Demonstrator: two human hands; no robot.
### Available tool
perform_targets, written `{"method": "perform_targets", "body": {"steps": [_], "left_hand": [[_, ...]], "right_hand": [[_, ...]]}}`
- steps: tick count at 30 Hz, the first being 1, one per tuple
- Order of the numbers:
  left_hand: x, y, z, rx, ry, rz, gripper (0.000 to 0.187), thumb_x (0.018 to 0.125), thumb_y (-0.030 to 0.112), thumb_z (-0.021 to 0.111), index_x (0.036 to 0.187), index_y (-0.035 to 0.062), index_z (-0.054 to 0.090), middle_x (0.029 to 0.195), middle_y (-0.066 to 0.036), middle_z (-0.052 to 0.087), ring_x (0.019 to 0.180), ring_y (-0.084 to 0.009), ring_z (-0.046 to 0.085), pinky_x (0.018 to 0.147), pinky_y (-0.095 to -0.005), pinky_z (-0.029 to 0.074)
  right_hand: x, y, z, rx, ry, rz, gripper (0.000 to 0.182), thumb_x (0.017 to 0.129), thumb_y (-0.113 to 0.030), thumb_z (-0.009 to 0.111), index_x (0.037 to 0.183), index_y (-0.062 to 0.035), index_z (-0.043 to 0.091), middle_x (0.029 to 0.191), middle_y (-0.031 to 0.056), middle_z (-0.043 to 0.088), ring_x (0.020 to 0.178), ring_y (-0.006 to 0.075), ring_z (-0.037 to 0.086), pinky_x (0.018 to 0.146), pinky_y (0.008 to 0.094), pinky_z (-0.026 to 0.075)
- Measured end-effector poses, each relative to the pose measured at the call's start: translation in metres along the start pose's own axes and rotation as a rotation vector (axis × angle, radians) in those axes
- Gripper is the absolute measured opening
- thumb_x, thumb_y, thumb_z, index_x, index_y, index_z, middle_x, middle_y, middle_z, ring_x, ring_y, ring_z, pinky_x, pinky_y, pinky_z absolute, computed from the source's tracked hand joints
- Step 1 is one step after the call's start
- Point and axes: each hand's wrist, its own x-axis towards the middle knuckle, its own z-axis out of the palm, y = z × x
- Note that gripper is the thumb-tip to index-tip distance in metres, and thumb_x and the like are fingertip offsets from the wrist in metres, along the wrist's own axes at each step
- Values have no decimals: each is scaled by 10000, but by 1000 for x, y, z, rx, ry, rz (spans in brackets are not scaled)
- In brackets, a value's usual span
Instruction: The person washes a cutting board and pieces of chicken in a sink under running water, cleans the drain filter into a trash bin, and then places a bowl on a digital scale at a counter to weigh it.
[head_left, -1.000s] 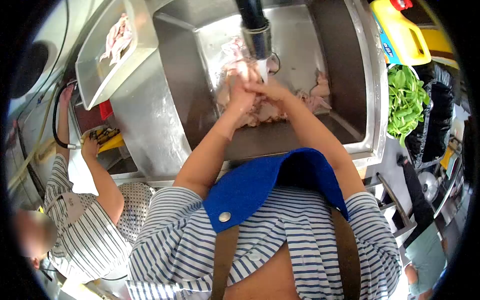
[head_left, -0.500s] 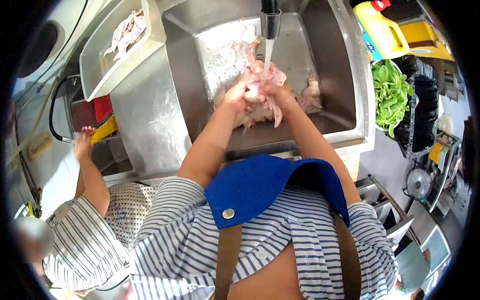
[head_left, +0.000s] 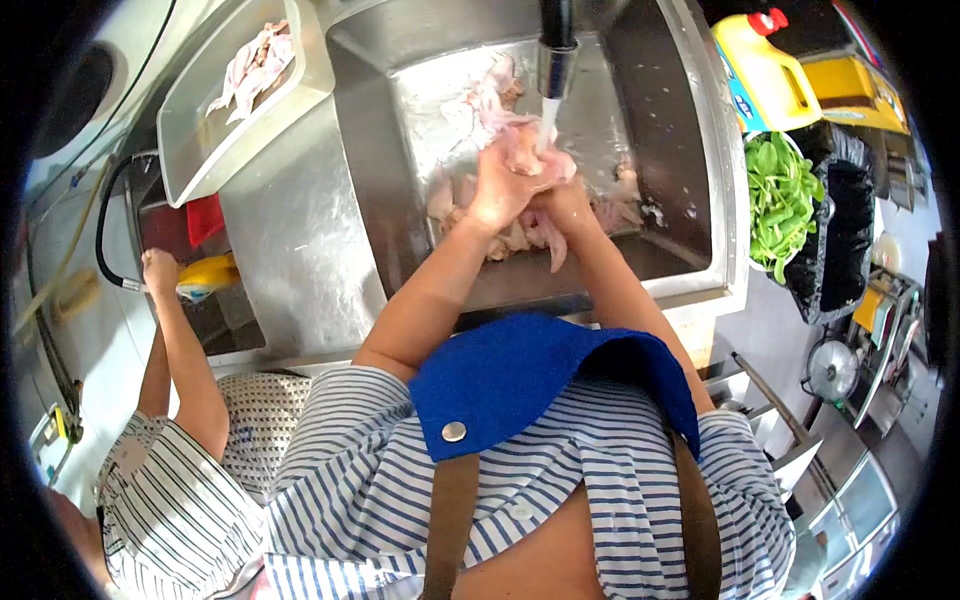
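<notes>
Both hands are down in the steel sink (head_left: 680, 150), holding a pale pink piece of raw meat (head_left: 522, 150) directly under the running water (head_left: 549, 115) from the tap (head_left: 557, 60). The left hand (head_left: 503, 190) wraps the near left side of the piece, fingers curled in around it with little gap showing. The right hand (head_left: 565, 203) presses against its lower right side; its fingertips are hidden — how far they are bent cannot be told. A loose flap (head_left: 548, 240) of meat hangs down between the two wrists. More raw pieces (head_left: 497, 85) lie on the sink floor beyond the hands, with others near the left wrist and to the right of the right hand. On the left, a pale plastic tub (head_left: 240, 135) stands tilted in view beside the steel counter (head_left: 295, 220), with several strips of raw meat (head_left: 255, 65) in it. Past the counter, a co-worker's hand (head_left: 159, 272) is near a yellow object (head_left: 208, 276) — too blurred to name. Right of the sink are a yellow jug (head_left: 765, 75) with a red cap, a bowl of green leaves (head_left: 782, 200) and a black bag (head_left: 832, 240).
</notes>
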Motion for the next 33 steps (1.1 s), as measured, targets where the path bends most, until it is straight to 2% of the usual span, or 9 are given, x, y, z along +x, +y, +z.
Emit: {"method": "perform_targets", "body": {"steps": [4, 7, 18, 23, 25, 26, 27, 30, 33], "left_hand": [[-10, -12, 3, -322, 59, -9, 389, 592, -22, 733, 945, -12, 568, 866, -32, 577, 765, -110, 540, 676, -249, 474], [-18, -17, 1, -309, 106, 39, 236, 642, -98, 660, 827, -21, 535, 811, -58, 580, 752, -138, 578, 644, -285, 509], [-39, 0, -8, -409, 329, -134, 140, 650, -73, 591, 759, -2, 538, 723, -61, 559, 601, -155, 542, 548, -293, 459], [-44, -9, -12, -527, 288, -26, 104, 660, -59, 587, 716, 18, 545, 656, -54, 546, 554, -156, 528, 494, -297, 438], [-45, 12, -16, -338, 355, -163, 104, 674, -42, 596, 738, 29, 554, 663, -55, 551, 552, -168, 534, 504, -320, 450], [-43, -7, -20, -307, 414, -203, 97, 683, -38, 589, 743, 30, 555, 678, -58, 561, 593, -178, 547, 532, -330, 461], [-46, -8, -19, -282, 483, -276, 102, 669, -35, 591, 749, 21, 558, 722, -66, 577, 639, -185, 552, 564, -322, 469], [-58, -23, -28, -101, 444, -44, 297, 671, 2, 615, 942, 7, 494, 852, -114, 571, 770, -188, 564, 612, -317, 491], [-31, 28, -47, -229, 422, 9, 141, 774, 60, 593, 869, -7, 513, 741, -108, 585, 623, -173, 581, 539, -320, 511]], "right_hand": [[-8, -9, 6, 83, 4, 229, 336, 755, -147, 567, 1055, 4, 571, 823, 110, 629, 737, 145, 597, 617, 310, 490], [-12, 5, 16, 103, 80, 41, 307, 788, -155, 531, 1053, -8, 583, 800, 100, 620, 698, 142, 586, 582, 296, 478], [-19, -2, 34, 2, -92, 419, 290, 753, -43, 497, 1020, -32, 612, 859, 127, 632, 757, 179, 576, 671, 292, 457], [-22, 23, 52, 71, 128, -147, 190, 720, -12, 518, 878, 22, 618, 692, 174, 611, 555, 214, 574, 475, 312, 447], [-25, -28, 39, 163, -142, 628, 136, 741, -50, 524, 782, 62, 591, 661, 183, 597, 500, 236, 571, 423, 339, 437], [-18, 10, 40, 43, -303, 428, 229, 775, -142, 515, 778, 81, 569, 655, 197, 594, 452, 264, 559, 374, 354, 420], [-18, 31, 54, -40, -37, 531, 293, 822, -204, 459, 867, 62, 571, 729, 220, 608, 563, 279, 596, 461, 367, 462], [-25, 54, 57, -383, -50, -119, 353, 835, -230, 443, 1147, -87, 523, 986, 175, 598, 783, 255, 597, 661, 345, 481], [-10, -59, 69, -92, -68, 400, 340, 805, -132, 509, 1139, -73, 522, 943, 119, 608, 738, 176, 577, 619, 272, 477]]}}
